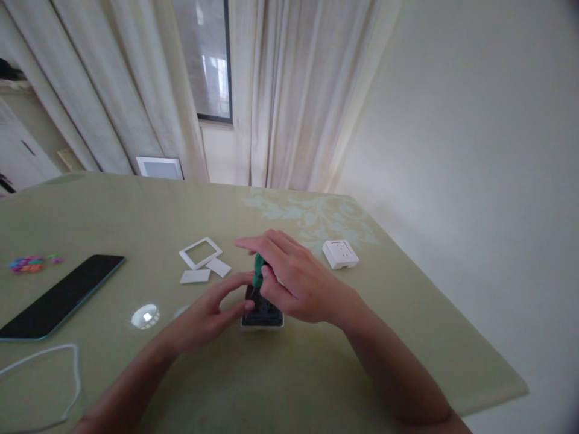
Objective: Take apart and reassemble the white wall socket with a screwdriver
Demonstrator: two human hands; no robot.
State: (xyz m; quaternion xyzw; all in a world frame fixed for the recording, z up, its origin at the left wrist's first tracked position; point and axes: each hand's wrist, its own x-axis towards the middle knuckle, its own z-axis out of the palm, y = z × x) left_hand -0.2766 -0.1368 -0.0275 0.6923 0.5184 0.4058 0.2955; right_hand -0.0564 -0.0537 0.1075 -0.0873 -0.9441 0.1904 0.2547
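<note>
My right hand (294,280) is closed around the green handle of a small screwdriver (258,269), which stands upright with its tip down on a dark socket module (265,316) lying on the green tablecloth (316,374). The index finger sticks out to the left. My left hand (212,313) rests at the module's left edge, with fingertips pinching it to hold it still. A white frame (200,252) and two white cover plates (195,276) lie just behind the hands. A complete white socket (340,254) sits to the right.
A dark phone (58,295) lies at the left, with a white cable (45,374) in front of it and colourful small items (29,263) behind. A small round shiny object (145,316) sits left of my left hand. Curtains and a wall stand behind the table.
</note>
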